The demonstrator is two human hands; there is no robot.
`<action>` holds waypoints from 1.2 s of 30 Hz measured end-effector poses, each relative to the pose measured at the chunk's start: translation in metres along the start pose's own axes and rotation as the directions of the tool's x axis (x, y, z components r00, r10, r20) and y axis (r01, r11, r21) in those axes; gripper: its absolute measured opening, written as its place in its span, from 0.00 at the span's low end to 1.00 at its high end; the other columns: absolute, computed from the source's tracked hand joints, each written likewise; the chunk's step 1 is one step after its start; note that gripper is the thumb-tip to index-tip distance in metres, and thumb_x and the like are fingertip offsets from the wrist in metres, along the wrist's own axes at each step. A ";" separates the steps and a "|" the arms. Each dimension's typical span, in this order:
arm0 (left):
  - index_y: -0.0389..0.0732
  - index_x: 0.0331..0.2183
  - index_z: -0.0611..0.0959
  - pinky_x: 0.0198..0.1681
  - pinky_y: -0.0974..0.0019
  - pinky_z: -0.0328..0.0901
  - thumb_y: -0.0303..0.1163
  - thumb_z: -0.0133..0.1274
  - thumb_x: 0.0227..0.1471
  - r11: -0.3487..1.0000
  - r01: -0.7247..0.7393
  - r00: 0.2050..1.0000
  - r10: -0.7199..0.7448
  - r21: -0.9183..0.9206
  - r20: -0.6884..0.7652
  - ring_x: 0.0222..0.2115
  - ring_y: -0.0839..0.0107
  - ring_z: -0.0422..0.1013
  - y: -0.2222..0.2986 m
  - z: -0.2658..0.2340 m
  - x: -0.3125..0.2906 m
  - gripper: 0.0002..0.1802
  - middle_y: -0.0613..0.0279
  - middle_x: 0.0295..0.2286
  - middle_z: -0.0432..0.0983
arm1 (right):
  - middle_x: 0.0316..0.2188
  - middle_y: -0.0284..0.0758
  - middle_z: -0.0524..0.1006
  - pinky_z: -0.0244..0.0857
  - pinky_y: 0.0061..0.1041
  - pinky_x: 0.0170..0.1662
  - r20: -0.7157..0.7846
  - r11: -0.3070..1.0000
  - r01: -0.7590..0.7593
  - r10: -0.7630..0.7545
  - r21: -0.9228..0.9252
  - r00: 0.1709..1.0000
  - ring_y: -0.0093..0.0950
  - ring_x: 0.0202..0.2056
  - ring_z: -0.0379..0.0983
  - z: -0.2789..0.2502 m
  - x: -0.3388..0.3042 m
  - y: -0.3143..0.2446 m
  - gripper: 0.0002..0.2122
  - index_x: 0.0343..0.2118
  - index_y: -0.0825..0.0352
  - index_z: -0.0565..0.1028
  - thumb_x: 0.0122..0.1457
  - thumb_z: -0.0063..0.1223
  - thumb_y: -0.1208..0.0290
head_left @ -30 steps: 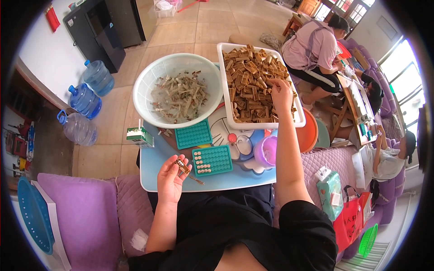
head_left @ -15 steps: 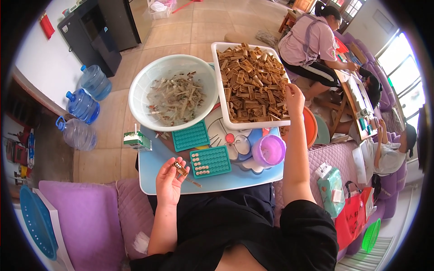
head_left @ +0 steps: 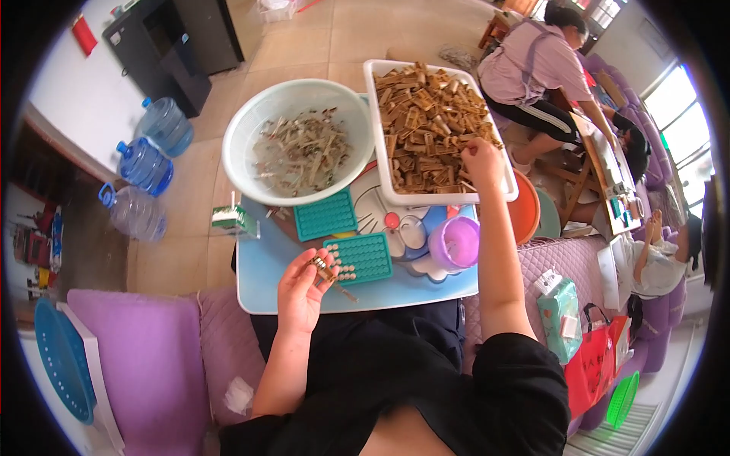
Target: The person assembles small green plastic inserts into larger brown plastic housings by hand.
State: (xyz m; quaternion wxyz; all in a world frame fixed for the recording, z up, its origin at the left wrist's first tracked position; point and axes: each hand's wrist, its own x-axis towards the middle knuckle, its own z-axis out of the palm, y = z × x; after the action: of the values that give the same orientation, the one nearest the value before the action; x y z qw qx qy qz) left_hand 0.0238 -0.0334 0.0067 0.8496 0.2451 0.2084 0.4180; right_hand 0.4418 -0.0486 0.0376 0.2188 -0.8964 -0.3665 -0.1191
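My left hand [head_left: 299, 298], palm up in front of the small table, pinches a small brown case-like piece [head_left: 323, 268] with shiny metal in it. A thin strip hangs below those fingers. My right hand [head_left: 484, 165] reaches over the right part of a white tray [head_left: 371, 114] heaped with small brown rectangular pieces [head_left: 426, 125]. Its fingers are closed and bent down at the pile; what they hold, if anything, is hidden. Close to my left hand lies a teal silicone mold [head_left: 365, 257] with small round white bits in its left cups. Another teal mold [head_left: 325, 214] lies behind it.
Left of the tray stands a pale basin [head_left: 236, 152] with clear and metallic scraps. A purple cup [head_left: 455, 243] stands on the blue table [head_left: 258, 281], a green carton [head_left: 234, 220] at its left edge. An orange basin [head_left: 525, 205] is at right; a person [head_left: 532, 57] sits beyond.
My right hand has moved left and slightly down over the brown pile. My left hand, still holding its piece, has shifted right and up. The view has tilted slightly.
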 end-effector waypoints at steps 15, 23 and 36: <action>0.36 0.47 0.72 0.51 0.58 0.65 0.23 0.44 0.56 0.996 0.082 0.996 -0.081 -0.045 0.035 0.46 0.63 0.68 -0.002 0.028 -0.002 0.16 0.53 0.45 0.70 | 0.31 0.34 0.72 0.68 0.21 0.37 0.061 0.233 0.048 -0.438 0.971 0.897 0.25 0.38 0.71 -0.048 -0.178 -0.136 0.10 0.33 0.70 0.70 0.48 0.50 0.89; 0.37 0.47 0.72 0.51 0.60 0.65 0.24 0.44 0.56 0.995 0.058 0.997 -0.054 -0.087 0.048 0.46 0.65 0.68 -0.003 0.028 -0.005 0.15 0.53 0.45 0.70 | 0.37 0.37 0.72 0.67 0.26 0.44 0.108 0.266 0.043 -0.528 0.963 0.843 0.30 0.40 0.72 -0.044 -0.204 -0.140 0.14 0.37 0.70 0.73 0.45 0.51 0.90; 0.40 0.46 0.73 0.51 0.61 0.65 0.23 0.44 0.55 0.994 0.069 0.996 -0.063 -0.086 0.066 0.47 0.64 0.67 -0.011 0.030 -0.006 0.15 0.55 0.46 0.69 | 0.38 0.35 0.71 0.65 0.24 0.48 0.501 0.044 -0.551 -0.484 0.833 0.717 0.23 0.43 0.70 -0.038 -0.211 -0.128 0.14 0.42 0.73 0.68 0.52 0.54 0.83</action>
State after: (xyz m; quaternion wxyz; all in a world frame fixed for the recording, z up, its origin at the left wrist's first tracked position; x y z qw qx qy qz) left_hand 0.0443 -0.0511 0.0251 0.8791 0.2134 0.1707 0.3905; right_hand 0.2005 -0.1132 0.0304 0.6202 -0.4571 -0.3664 0.5216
